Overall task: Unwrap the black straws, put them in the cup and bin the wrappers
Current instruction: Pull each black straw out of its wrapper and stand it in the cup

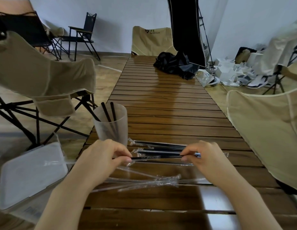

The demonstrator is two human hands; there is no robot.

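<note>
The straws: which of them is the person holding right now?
The straw stretched between the left hand and right hand, pinched at both ends. The other wrapped straws lie on the table; three stand in the cup.

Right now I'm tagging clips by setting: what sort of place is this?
Probably an indoor room set up with camping gear: folding camp chairs, a slatted roll-up table, and bags piled against the wall.

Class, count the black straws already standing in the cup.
2. Both stand in the translucent cup at the table's left edge: one straw leans left, the other straw stands beside it on its right. More may be hidden.
</note>
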